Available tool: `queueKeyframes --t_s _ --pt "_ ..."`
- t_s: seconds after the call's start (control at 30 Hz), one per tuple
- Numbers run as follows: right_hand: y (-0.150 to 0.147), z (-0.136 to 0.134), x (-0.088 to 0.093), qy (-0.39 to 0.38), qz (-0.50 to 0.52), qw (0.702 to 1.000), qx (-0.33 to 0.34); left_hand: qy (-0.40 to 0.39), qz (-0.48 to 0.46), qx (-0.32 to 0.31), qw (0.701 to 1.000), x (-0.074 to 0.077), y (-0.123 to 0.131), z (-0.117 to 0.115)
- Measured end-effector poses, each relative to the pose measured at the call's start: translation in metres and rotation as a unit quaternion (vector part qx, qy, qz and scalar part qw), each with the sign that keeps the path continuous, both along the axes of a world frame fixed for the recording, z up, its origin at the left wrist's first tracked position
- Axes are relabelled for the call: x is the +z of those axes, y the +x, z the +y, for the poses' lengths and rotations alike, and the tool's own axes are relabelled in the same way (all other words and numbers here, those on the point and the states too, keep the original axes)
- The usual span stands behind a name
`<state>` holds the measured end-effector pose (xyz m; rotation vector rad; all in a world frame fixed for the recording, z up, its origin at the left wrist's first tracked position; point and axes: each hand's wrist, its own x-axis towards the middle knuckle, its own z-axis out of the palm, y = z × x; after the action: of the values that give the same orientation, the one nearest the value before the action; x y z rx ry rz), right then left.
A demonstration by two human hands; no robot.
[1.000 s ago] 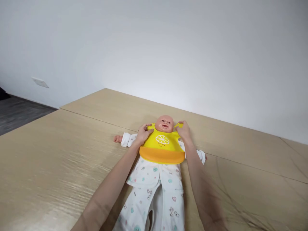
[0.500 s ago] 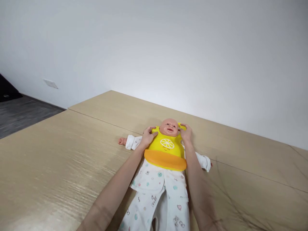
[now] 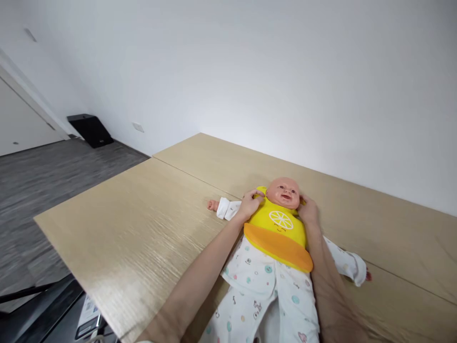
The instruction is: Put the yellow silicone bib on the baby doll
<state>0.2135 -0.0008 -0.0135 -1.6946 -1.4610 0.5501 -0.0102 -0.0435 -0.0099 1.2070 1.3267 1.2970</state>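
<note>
Item 1: doll (image 3: pixel 283 190), on its back on the worktop (image 3: pixel 153 209), head toward the far edge, legs toward the near edge, arms spread; dressed in a white printed outfit (image 3: pixel 264 275). Item 2: yellow bib (image 3: pixel 278 233), over the doll's chest; orange pocket (image 3: pixel 278 248) along its lower edge. Item 3: left hand (image 3: pixel 250 205), which I see with thumb and fingertips closed on the bib's shoulder strap (image 3: pixel 263 189). Item 4: right hand (image 3: pixel 309 211), beside the doll's neck, a scrap of yellow at its fingertips; my camera has the contact half hidden, so I cannot tell whether these fingers are clamped or apart. Item 5: black box (image 3: pixel 92 131), on the floor (image 3: pixel 28 181) beyond the worktop's left edge. Item 6: socket (image 3: pixel 137 127), on the wall (image 3: pixel 285 71), left of the worktop's far left corner.
</note>
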Motion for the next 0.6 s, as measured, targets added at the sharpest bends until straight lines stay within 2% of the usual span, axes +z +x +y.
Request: queueKeyframes --t_s 0.3,0.47,0.6 --pt "-0.003 -0.004 -0.002 -0.006 0.039 0.999 0.000 -0.022 -0.004 -0.008 1.000 0.008 0.001 -0.005" --pt "-0.001 0.001 -0.010 0.007 0.076 0.997 0.023 -0.070 -0.107 -0.031 0.991 0.014 0.002 -0.007" --pt "-0.002 0.001 -0.010 0.022 0.104 0.994 0.039 -0.107 -0.179 -0.053 0.976 0.016 0.000 -0.006"
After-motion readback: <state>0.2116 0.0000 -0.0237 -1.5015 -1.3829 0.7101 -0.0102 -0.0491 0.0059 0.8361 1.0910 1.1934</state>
